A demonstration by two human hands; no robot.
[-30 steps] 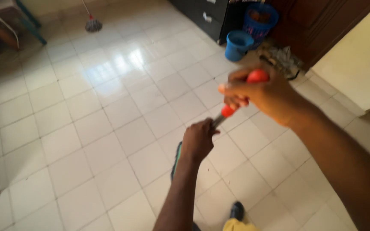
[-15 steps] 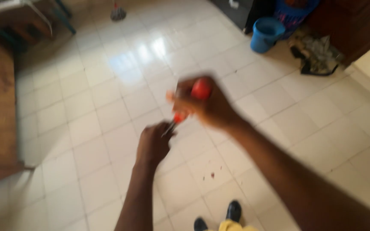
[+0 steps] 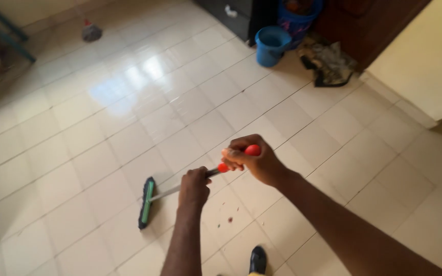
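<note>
- The left hand (image 3: 194, 187) grips the thin metal shaft of a long-handled push broom (image 3: 180, 190), its fingers wrapped tight around the shaft partway down.
- The right hand (image 3: 254, 159) holds the red rounded grip at the top end of the same broom, fingers curled closed over it, with the red tip showing past the knuckles.
- The broom runs from the right hand, near the middle of the view, down and to the left; its dark brush head with a green band (image 3: 147, 202) rests on the cream tiled floor (image 3: 103, 138), left of the left hand.
- A few small dark specks (image 3: 229, 219) lie on the tiles near the person's dark shoe (image 3: 257, 259).
- Far right, a blue plastic bucket (image 3: 272, 45) stands beside a crumpled dark cloth (image 3: 328, 64).
- Far left, a mop head (image 3: 91, 32) lies on the floor.
</note>
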